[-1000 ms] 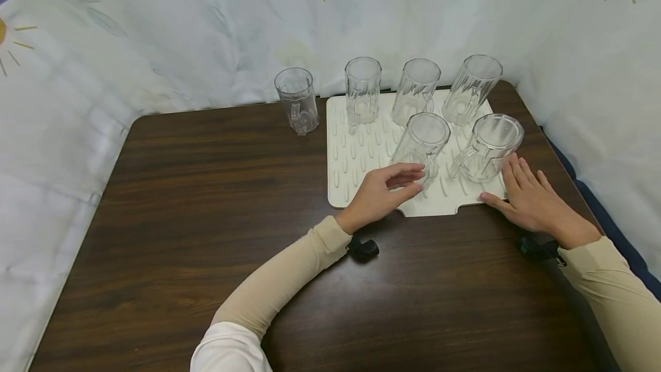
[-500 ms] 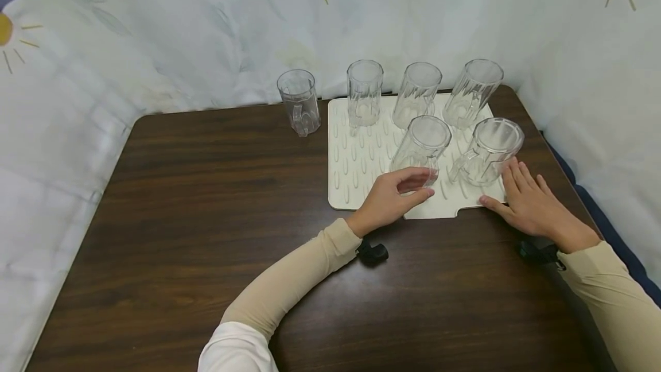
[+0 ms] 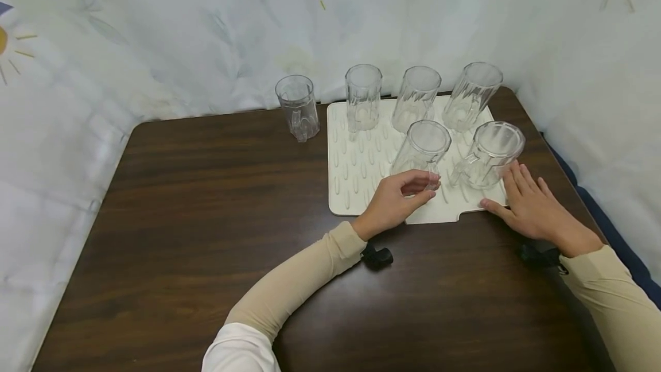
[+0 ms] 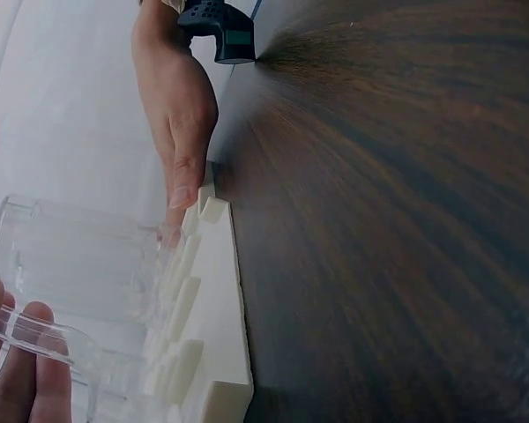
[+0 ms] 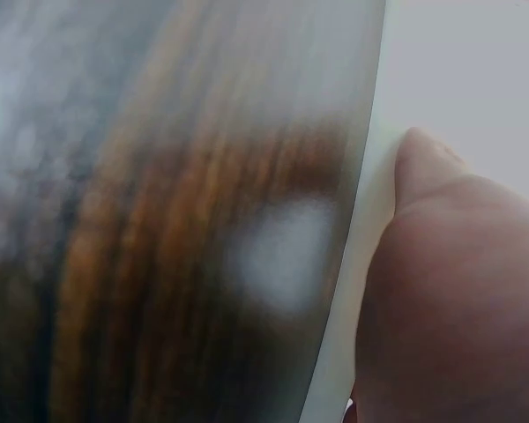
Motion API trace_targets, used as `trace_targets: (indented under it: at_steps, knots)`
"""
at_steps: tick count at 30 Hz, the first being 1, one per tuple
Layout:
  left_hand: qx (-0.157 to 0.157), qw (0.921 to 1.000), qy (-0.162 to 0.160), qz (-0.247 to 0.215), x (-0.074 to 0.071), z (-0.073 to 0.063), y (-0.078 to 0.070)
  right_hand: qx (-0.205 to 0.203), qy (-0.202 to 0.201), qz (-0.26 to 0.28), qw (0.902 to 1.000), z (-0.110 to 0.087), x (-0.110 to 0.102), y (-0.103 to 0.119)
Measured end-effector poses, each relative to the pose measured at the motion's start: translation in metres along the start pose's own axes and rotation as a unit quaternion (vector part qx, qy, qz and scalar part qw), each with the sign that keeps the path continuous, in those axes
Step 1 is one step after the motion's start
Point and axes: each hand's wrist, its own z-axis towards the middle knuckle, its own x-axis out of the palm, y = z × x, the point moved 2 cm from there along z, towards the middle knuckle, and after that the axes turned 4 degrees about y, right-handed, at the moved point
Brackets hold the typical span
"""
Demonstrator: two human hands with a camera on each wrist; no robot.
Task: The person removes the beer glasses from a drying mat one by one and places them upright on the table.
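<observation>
My left hand (image 3: 396, 198) reaches over the front of a white ribbed drying mat (image 3: 343, 188) and holds a clear glass mug (image 3: 422, 141) by its handle. In the left wrist view, the curled fingers (image 4: 37, 374) and thumb are at the handle of that mug (image 4: 75, 251), which stands over the ribs. My right hand (image 3: 537, 208) lies with fingers outstretched at the mat's front right corner, fingertips right beside another glass mug (image 3: 490, 154). In the right wrist view, the thumb (image 5: 428, 167) rests along the mat's pale edge.
Behind, three more glass mugs (image 3: 363, 96) stand in a row along the mat's far side. One further mug (image 3: 299, 109) stands on the dark wooden table (image 3: 217, 205), left of the mat. White patterned curtains (image 3: 222, 45) hang around the table's far and side edges.
My left hand has moved a little to the right along the front mug, its fingers now at the handle. The right hand stays at the mat's corner.
</observation>
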Motion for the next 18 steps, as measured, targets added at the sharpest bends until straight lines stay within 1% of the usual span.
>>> trace_targets:
  at_steps: [8, 12, 18]
  knots:
    - [0.016, 0.9995, -0.011, -0.023, 0.001, -0.003, 0.002, 0.001, 0.002, -0.005, 1.0, -0.002, -0.001, -0.001]
    - [0.019, 0.9995, -0.017, -0.019, -0.003, -0.004, 0.001, 0.003, 0.0, -0.002, 1.0, -0.002, -0.003, -0.001]
    - [0.017, 0.9997, -0.014, -0.013, -0.01, -0.007, 0.002, 0.008, 0.009, 0.001, 0.9999, 0.0, -0.002, 0.002]
